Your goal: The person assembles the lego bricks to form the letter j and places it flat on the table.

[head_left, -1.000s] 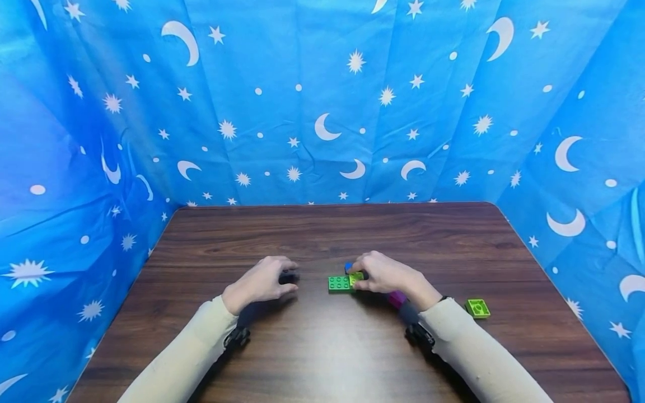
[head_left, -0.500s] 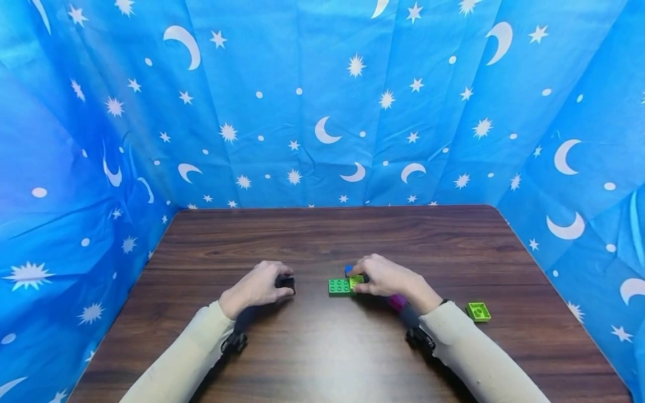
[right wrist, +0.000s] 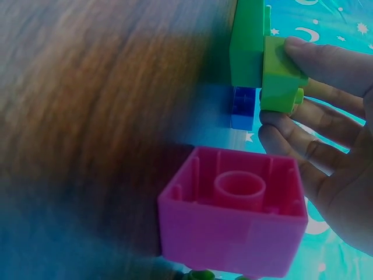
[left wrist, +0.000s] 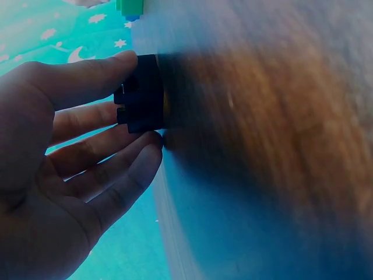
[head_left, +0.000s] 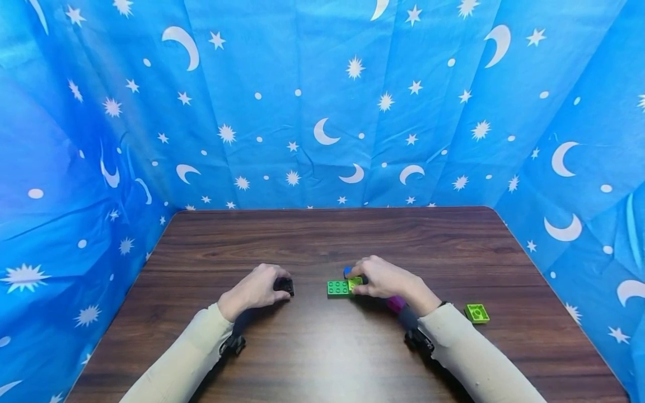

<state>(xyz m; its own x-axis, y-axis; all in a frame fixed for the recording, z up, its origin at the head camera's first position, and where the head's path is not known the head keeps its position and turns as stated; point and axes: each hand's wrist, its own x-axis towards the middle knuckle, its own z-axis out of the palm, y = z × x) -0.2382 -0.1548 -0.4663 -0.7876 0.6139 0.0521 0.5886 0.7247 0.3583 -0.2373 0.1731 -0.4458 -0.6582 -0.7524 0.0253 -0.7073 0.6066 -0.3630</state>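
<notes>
1. my left hand [head_left: 254, 288] pinches the black brick [left wrist: 143, 96], thumb on one side and fingers on the other; the brick is low by the table [head_left: 322, 240], and whether it touches the wood i cannot tell.
2. my right hand [head_left: 385, 278] pinches the lime brick [right wrist: 282, 76] between thumb and fingertips.
3. that lime brick rests against the studded top of the green brick [head_left: 337, 289], at its 3 o'clock end, and juts out past that end; whether it is pressed fully home i cannot tell.
4. the green brick lies on the table between my hands, its bare studs up; the black brick is at 9 o'clock from it, well apart.
5. the blue brick [head_left: 347, 272] is at 1 o'clock from the green brick, just beside it, partly hidden by my right hand.
6. the pink brick [right wrist: 233, 233] is at about 4 o'clock from the green brick, near my right wrist; its hollow side shows a round tube.
7. a spare brick [head_left: 477, 314], lime too, lies on the table just past 3 o'clock from the pink one, hollow side up.
8. beyond the table's far edge, at 12 o'clock, hangs a blue cloth [head_left: 272, 67] with white moons and stars.
</notes>
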